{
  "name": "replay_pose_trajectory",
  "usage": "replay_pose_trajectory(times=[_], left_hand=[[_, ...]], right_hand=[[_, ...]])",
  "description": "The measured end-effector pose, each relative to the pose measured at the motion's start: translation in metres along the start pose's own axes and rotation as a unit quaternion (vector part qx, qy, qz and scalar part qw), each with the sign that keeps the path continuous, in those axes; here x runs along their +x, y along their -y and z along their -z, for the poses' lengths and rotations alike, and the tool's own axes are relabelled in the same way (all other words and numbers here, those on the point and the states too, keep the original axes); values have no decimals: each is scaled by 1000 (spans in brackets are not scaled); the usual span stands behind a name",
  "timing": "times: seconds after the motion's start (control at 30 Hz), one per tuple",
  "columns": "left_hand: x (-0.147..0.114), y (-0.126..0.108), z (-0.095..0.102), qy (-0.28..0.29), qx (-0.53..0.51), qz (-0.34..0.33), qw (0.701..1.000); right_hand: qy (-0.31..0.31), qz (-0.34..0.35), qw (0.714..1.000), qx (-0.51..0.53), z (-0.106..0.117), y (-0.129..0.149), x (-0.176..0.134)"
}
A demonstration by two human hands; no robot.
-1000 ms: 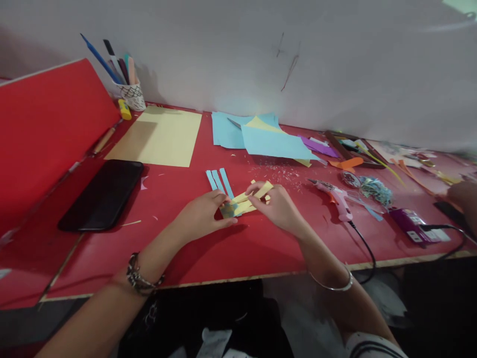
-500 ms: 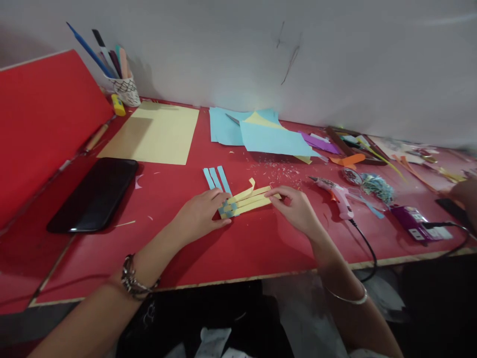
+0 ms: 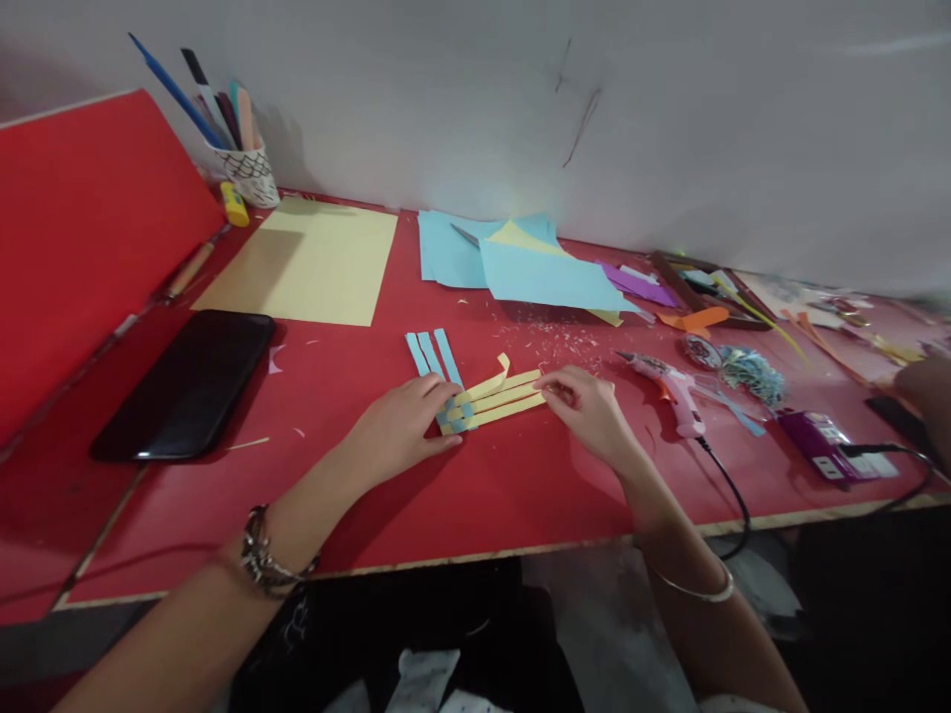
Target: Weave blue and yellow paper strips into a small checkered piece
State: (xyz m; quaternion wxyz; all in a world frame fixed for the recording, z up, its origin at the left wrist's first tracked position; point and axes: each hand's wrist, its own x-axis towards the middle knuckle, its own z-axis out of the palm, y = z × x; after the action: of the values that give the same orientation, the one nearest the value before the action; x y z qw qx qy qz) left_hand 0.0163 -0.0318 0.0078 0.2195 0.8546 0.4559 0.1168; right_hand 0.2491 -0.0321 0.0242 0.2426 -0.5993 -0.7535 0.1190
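Woven paper strips (image 3: pixel 505 409), yellow crossed with blue, lie near the middle of the red table (image 3: pixel 505 495), roughly midway between its front and back edges. At their left end, the left hand (image 3: pixel 393 426) has thumb and fingers slightly parted around the checkered part, holding it against the tabletop; should that hold slacken, the over-and-under squares could spread or skew. Blue tails (image 3: pixel 448 356) jut from beneath its fingers toward the back edge, and a careless brush might drag them out of line. One yellow tail (image 3: pixel 482 386) curls up at its tip and could snag or crease. At the right ends, the right hand (image 3: pixel 586 411) has thumb and forefinger nearly together; whether paper is between them I cannot tell. An uneven tug there could tear such narrow strips.

As for materials, toward the table's left end lies a smooth, glossy black phone (image 3: pixel 185 386); the strips look matt and flat; tiny clippings (image 3: pixel 565 342) litter the surface toward the back edge; farther right is a pink glue gun (image 3: pixel 673 391) with a tapered nozzle.
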Motion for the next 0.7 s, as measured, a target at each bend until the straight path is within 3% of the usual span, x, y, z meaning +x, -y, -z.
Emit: replay_pose_trajectory(times=[0.27, 0.43, 0.53, 0.7], left_hand=[[0, -1, 2, -4, 10, 1, 1000], [0, -1, 2, -4, 6, 4, 1000], [0, -1, 1, 1, -1, 6, 1000], [0, 0, 1, -2, -6, -3, 1000]], right_hand=[[0, -8, 1000, -12, -1, -1, 0], [-41, 4, 996, -75, 3, 3, -4], [-26, 59, 990, -122, -2, 14, -17], [67, 197, 968, -140, -24, 33, -41]])
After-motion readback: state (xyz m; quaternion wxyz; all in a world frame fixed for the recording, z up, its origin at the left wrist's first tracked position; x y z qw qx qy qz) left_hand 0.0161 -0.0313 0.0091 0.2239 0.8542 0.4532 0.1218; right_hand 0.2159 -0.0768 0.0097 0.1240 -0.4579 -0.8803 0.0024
